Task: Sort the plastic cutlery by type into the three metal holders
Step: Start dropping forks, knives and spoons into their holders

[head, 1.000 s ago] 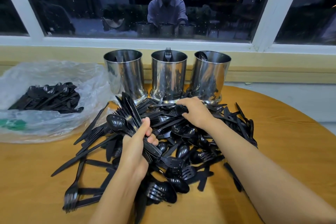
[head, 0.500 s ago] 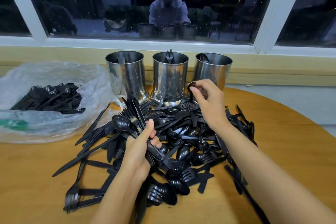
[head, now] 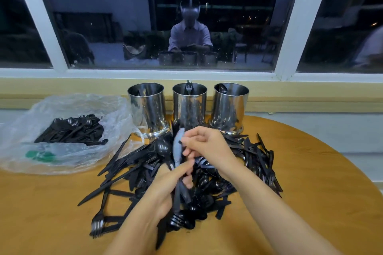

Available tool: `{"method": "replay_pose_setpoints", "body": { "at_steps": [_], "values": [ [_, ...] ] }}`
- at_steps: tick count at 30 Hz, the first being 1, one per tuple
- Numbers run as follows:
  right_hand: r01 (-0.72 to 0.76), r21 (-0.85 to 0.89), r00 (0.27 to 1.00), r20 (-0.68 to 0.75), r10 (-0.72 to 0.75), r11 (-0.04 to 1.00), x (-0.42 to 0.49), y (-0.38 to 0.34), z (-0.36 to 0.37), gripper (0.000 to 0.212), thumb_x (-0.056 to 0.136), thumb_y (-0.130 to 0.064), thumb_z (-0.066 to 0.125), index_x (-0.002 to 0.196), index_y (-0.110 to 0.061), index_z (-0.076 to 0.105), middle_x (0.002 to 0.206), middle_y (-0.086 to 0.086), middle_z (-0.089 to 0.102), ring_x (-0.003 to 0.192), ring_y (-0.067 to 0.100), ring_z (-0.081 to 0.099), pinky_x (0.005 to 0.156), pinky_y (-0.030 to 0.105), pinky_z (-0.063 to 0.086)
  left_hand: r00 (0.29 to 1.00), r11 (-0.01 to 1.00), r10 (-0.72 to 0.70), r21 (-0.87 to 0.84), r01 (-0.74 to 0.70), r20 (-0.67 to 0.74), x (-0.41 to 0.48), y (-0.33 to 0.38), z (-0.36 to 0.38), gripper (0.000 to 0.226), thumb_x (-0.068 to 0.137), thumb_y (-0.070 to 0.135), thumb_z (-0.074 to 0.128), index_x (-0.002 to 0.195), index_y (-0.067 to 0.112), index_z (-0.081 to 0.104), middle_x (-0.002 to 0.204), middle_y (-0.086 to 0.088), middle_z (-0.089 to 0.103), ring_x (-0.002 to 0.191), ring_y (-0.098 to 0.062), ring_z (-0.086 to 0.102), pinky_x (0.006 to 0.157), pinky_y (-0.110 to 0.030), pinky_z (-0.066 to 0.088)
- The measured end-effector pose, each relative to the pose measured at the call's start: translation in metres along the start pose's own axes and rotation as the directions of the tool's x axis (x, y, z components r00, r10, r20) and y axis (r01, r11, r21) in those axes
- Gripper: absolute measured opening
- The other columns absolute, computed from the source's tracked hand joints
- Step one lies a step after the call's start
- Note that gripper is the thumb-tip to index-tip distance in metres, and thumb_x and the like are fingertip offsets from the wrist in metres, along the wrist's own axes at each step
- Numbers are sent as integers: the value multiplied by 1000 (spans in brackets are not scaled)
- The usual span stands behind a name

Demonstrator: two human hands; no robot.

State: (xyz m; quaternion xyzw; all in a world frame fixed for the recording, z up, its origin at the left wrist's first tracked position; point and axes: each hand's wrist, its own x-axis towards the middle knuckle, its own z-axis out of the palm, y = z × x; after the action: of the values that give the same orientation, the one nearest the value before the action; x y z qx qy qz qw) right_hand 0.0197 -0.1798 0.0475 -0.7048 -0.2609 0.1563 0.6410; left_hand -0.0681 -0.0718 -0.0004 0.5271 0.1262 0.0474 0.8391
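The left hand (head: 163, 188) is gripping a mixed bundle (head: 177, 197); the right hand (head: 207, 147) is pinching a knife (head: 177, 147) from it, probably needing lifting next into the left holder (head: 148, 109).

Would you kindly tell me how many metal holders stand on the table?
3, in a row behind the cutlery pile: the left holder beside the plastic bag, the middle holder with a fork showing, the right holder with a spoon. None looks hidden.
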Motion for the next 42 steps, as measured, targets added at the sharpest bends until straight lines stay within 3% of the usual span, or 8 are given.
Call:
{"method": "replay_pose_setpoints", "body": {
  "at_steps": [11, 17, 21, 25, 31, 36, 39, 42],
  "values": [
    [-102, -474, 991, -121, 50, 875, 56, 57, -37, 10, 94, -3, 57, 93, -10, 65, 79, 1, 62, 66, 10, 60, 57, 17, 53, 966, 988, -46, -157, 6, -253, -7, 29, -55, 18, 92, 12, 63, 77, 10, 53, 59, 0, 44, 45, -10, 40, 44, -23, 38],
    [-26, -814, 998, 15, 67, 580, 88, 85, -41, 22, 97, -9, 55, 115, -13, 68, 116, 4, 67, 109, 19, 59, 98, 34, 48, 965, 980, -77, -195, 28, -251, 12, 28, -65, 14, 91, 10, 64, 80, 10, 55, 62, 0, 45, 47, -10, 40, 46, -22, 39],
    [28, -925, 984, 92, 151, 378, 106, 92, -39, 34, 98, -15, 57, 131, -21, 59, 129, 9, 55, 116, 28, 54, 94, 40, 49, 967, 980, -71, -200, 21, -246, 23, 31, -68, 15, 91, 10, 63, 78, 10, 55, 62, 0, 45, 47, -10, 40, 46, -22, 40],
    [118, -967, 967, 163, 194, 224, 114, 92, -40, 24, 93, -17, 63, 117, -18, 61, 117, 7, 56, 111, 25, 50, 85, 38, 49, 965, 979, -62, -203, 9, -255, 29, 33, -73, 13, 91, 10, 63, 80, 10, 56, 62, 0, 45, 47, -10, 40, 45, -22, 40],
    [132, -929, 982, 170, 83, 345, 104, 85, -48, 18, 101, -25, 50, 110, -15, 61, 105, 1, 60, 104, 20, 46, 77, 31, 37, 963, 979, -64, -206, 9, -263, 31, 31, -77, 15, 91, 10, 63, 79, 11, 55, 63, 0, 45, 47, -10, 39, 45, -22, 40],
    [49, -801, 985, 137, 103, 597, 84, 70, -52, 29, 100, -21, 52, 77, -5, 55, 69, 7, 55, 69, 28, 54, 62, 32, 40, 968, 972, -84, -232, 28, -235, 28, 27, -70, 14, 90, 9, 63, 78, 11, 56, 63, 0, 45, 47, -10, 41, 45, -22, 40],
    [-45, -762, 980, 91, 175, 646, 64, 66, -53, 18, 99, -15, 53, 107, -6, 67, 74, 1, 68, 70, 16, 62, 81, 36, 53, 967, 969, -117, -238, 62, -226, 23, 21, -64, 13, 91, 10, 63, 79, 10, 57, 63, 0, 46, 46, -10, 41, 45, -22, 40],
    [-99, -789, 989, -12, 146, 606, 45, 66, -52, 17, 101, -18, 49, 108, -13, 64, 86, -3, 73, 64, 12, 59, 69, 33, 53, 968, 966, -149, -240, 98, -202, 14, 12, -52, 15, 90, 12, 65, 78, 10, 57, 63, 0, 46, 47, -10, 41, 46, -22, 42]
  ]
}}
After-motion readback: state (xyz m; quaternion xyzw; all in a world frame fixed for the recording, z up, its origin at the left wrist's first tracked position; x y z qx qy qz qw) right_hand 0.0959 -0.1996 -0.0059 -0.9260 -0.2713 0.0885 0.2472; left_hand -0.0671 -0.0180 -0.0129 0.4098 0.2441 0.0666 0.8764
